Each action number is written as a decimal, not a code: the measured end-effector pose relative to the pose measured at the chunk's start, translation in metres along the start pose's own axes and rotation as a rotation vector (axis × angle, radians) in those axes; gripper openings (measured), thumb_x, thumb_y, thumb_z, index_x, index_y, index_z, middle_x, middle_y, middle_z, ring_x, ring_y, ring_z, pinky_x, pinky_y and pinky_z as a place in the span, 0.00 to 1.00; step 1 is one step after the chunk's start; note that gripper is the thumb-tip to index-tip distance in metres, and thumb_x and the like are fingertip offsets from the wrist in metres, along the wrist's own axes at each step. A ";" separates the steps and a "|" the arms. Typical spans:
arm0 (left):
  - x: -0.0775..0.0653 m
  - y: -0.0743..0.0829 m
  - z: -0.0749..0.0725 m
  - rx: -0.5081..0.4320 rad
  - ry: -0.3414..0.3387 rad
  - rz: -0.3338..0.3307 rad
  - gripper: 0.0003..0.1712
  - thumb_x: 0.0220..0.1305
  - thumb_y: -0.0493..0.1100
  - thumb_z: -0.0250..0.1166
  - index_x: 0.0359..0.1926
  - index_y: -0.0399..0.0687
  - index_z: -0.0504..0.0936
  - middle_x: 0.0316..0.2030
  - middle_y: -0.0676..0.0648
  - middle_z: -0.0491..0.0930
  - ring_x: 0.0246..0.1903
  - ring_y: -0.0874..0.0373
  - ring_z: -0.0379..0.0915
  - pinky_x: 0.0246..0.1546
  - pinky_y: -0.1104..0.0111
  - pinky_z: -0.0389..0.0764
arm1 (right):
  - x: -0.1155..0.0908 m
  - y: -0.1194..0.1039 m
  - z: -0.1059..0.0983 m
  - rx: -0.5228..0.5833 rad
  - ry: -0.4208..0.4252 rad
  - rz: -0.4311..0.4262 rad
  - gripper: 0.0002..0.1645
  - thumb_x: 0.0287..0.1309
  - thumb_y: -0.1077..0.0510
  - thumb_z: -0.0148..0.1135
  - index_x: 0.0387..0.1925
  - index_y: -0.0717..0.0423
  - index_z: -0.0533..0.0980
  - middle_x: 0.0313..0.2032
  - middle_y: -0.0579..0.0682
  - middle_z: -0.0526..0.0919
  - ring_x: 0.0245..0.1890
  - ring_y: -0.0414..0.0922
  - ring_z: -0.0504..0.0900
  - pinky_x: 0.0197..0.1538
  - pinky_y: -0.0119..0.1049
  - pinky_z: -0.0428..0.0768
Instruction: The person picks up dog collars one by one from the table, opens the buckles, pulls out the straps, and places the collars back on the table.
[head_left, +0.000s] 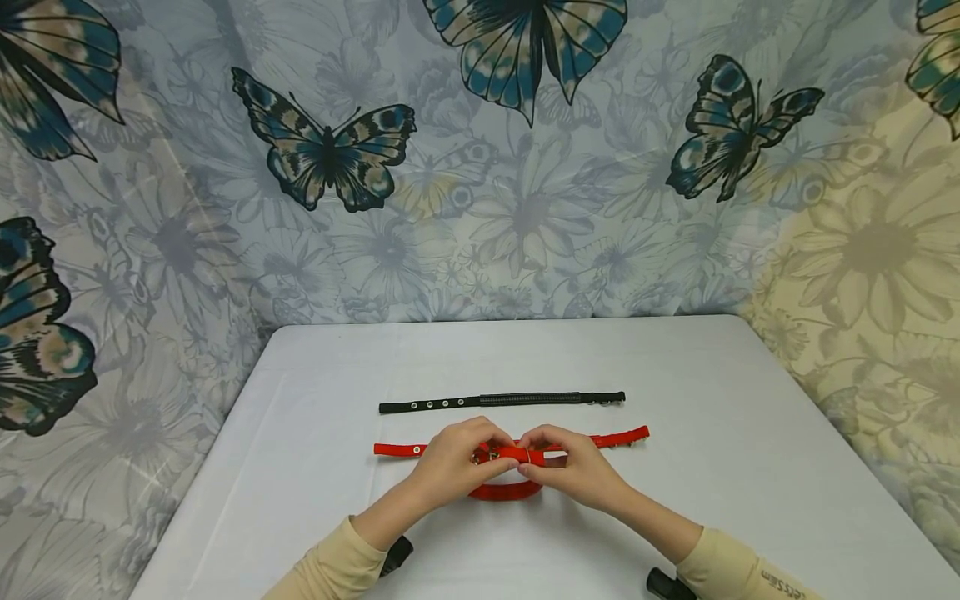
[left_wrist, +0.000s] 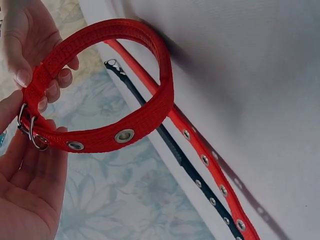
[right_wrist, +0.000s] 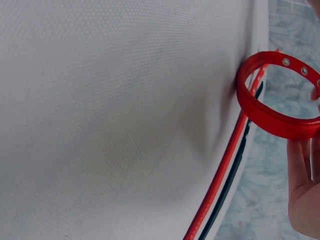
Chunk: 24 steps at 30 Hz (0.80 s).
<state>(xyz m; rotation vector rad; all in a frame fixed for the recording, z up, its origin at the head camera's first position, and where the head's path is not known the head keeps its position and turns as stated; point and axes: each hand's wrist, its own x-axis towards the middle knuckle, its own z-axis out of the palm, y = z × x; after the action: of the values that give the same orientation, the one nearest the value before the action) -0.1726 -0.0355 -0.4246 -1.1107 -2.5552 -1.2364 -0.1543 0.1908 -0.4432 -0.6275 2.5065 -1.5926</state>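
Note:
A red collar (head_left: 506, 492) is bent into a loop between both hands, its metal-rimmed holes and buckle hardware showing in the left wrist view. My left hand (head_left: 461, 458) pinches the loop at the buckle end, where metal rings stand out. Thumb and fingers of my right hand (head_left: 576, 468) grip the band just beside it, close to the left fingertips. The loop hangs towards the near side of the table. Behind the hands a second red collar (head_left: 626, 437) lies stretched out, partly hidden by them.
Farther back, a black collar (head_left: 528, 399) with metal-rimmed holes lies straight across the white table (head_left: 330, 358). Butterfly-patterned cloth (head_left: 525, 250) hangs behind the table's far edge. Dark wrist-worn pieces (head_left: 396, 557) show by the sleeves.

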 end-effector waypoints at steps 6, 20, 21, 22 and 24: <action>-0.001 0.000 0.001 -0.031 0.022 0.006 0.09 0.58 0.45 0.73 0.40 0.51 0.84 0.36 0.58 0.81 0.35 0.68 0.76 0.34 0.75 0.76 | 0.000 0.001 0.001 -0.003 0.006 -0.004 0.15 0.56 0.50 0.71 0.44 0.45 0.79 0.41 0.42 0.82 0.45 0.45 0.80 0.43 0.34 0.83; -0.002 -0.005 0.006 -0.201 0.065 -0.019 0.09 0.59 0.44 0.72 0.40 0.52 0.84 0.35 0.60 0.81 0.35 0.65 0.76 0.31 0.71 0.79 | -0.001 0.003 0.000 0.001 0.021 0.003 0.14 0.56 0.48 0.71 0.43 0.44 0.80 0.41 0.42 0.83 0.44 0.44 0.81 0.45 0.35 0.82; -0.002 -0.005 0.006 -0.215 0.067 -0.024 0.09 0.59 0.44 0.72 0.40 0.52 0.84 0.35 0.59 0.81 0.36 0.64 0.76 0.30 0.71 0.79 | -0.001 0.003 0.000 0.005 0.022 0.007 0.14 0.56 0.49 0.71 0.43 0.45 0.80 0.41 0.42 0.83 0.44 0.44 0.81 0.45 0.35 0.82; -0.002 -0.006 0.007 -0.228 0.067 -0.029 0.09 0.59 0.44 0.72 0.41 0.52 0.84 0.36 0.59 0.81 0.36 0.64 0.76 0.31 0.71 0.79 | -0.001 0.003 0.000 0.007 0.025 0.011 0.14 0.56 0.49 0.71 0.43 0.45 0.80 0.41 0.42 0.83 0.44 0.43 0.81 0.45 0.34 0.82; -0.002 -0.007 0.008 -0.252 0.069 -0.039 0.09 0.59 0.44 0.72 0.41 0.52 0.84 0.36 0.58 0.82 0.37 0.63 0.77 0.31 0.71 0.80 | 0.000 0.002 0.000 0.013 0.031 0.024 0.14 0.56 0.50 0.72 0.43 0.46 0.80 0.40 0.42 0.83 0.44 0.43 0.81 0.45 0.34 0.82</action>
<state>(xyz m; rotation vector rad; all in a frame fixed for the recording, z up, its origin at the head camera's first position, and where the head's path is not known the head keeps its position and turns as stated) -0.1737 -0.0342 -0.4353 -1.0425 -2.4314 -1.6128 -0.1543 0.1914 -0.4453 -0.5739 2.5132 -1.6216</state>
